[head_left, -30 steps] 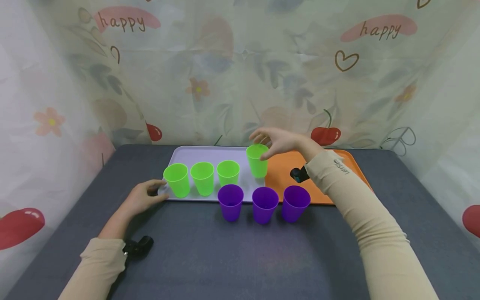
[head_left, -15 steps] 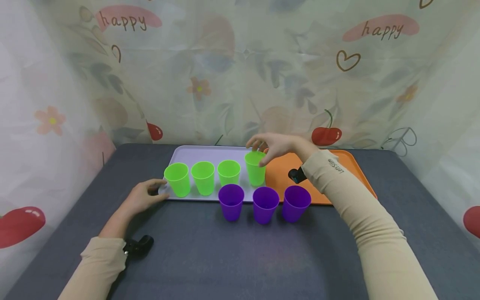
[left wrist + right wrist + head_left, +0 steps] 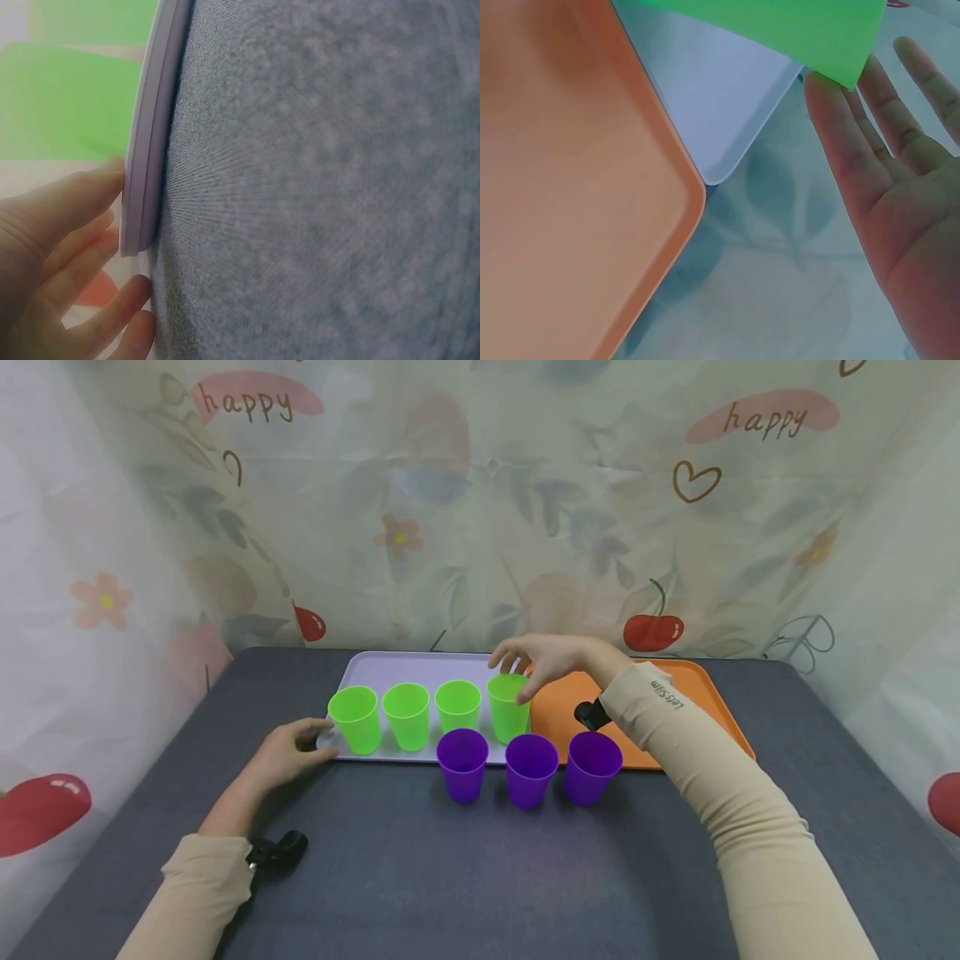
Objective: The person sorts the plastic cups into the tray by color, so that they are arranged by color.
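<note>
My right hand (image 3: 551,658) pinches a green cup (image 3: 510,714) by its rim, thumb on the near side and fingers on the far side. That cup stands upright at the right end of the lavender tray (image 3: 420,666), beside several other green cups in a row. In the right wrist view the fingertips meet the edge of the green cup (image 3: 810,34). At the tray's front-left corner my left hand (image 3: 288,753) grips the edge; in the left wrist view its thumb lies against the tray rim (image 3: 150,127).
An orange tray (image 3: 675,677) adjoins the lavender one on the right. Three purple cups stand upright in front: left cup (image 3: 462,768), middle cup (image 3: 530,772), right cup (image 3: 591,768). A patterned curtain (image 3: 480,543) hangs behind the dark table (image 3: 465,877).
My right hand has lowered the green cup and brought it slightly nearer and left, onto the lavender tray. My left hand has stayed at the tray's corner.
</note>
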The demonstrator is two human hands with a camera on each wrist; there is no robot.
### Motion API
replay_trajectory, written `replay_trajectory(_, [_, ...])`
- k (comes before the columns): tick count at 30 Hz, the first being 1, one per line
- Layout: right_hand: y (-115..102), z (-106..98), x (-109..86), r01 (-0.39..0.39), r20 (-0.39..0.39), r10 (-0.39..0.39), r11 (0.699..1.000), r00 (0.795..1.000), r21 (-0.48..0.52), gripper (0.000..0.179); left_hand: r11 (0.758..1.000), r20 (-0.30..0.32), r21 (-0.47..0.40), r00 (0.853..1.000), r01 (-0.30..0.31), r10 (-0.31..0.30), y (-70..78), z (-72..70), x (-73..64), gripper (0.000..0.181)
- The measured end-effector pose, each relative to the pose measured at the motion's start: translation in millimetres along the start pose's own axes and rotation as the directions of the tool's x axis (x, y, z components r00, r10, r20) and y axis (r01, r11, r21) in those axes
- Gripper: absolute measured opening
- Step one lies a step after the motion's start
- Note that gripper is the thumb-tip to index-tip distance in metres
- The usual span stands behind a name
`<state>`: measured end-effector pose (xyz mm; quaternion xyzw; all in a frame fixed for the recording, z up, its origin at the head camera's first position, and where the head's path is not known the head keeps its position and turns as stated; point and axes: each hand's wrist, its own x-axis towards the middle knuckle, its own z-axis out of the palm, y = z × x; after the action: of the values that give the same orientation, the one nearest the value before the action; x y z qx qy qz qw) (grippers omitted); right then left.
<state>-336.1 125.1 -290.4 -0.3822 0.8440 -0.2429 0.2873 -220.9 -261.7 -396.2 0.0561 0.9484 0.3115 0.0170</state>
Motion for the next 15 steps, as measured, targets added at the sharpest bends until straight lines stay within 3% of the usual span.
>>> replay_trajectory(15, [-4.6,3.3,-1.3,-0.024,0.026,0.025,0.999,0.999,-0.048,0.064,1.000,-0.005,-0.005,1.000,-0.010,0.010,-1.0,0.1,-0.2,0.050])
